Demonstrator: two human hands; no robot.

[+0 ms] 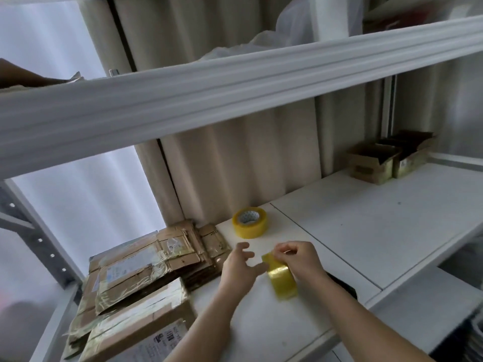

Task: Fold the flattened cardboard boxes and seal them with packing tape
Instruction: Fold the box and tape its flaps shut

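At your far left, the pile of flattened cardboard boxes [146, 267] lies on the white surface [366, 231], several layers deep and streaked with old tape and labels. The nearest piece [138, 327] sits at the front edge with a printed label facing up.

Just to the right of the pile, your left hand [239, 267] hovers over the surface with its fingers [245, 253] spread and loosely bent, holding nothing; the thumb reaches toward the roll beside it.

Beyond your hands, a second roll of yellowish tape [250, 222] lies flat on the surface, near the curtain at the back and apart from everything else.

Next comes your right hand [300, 259], which holds the roll of packing tape [282, 279] on its edge. Its fingers are curled at the roll's top, pinching at the outer wrap; whether a loose end is lifted is too blurred to tell.

Far right, at the back of the surface, two small open cardboard boxes [389, 158] stand touching, side by side.

Above it all, a white shelf [235, 82] runs across your view.
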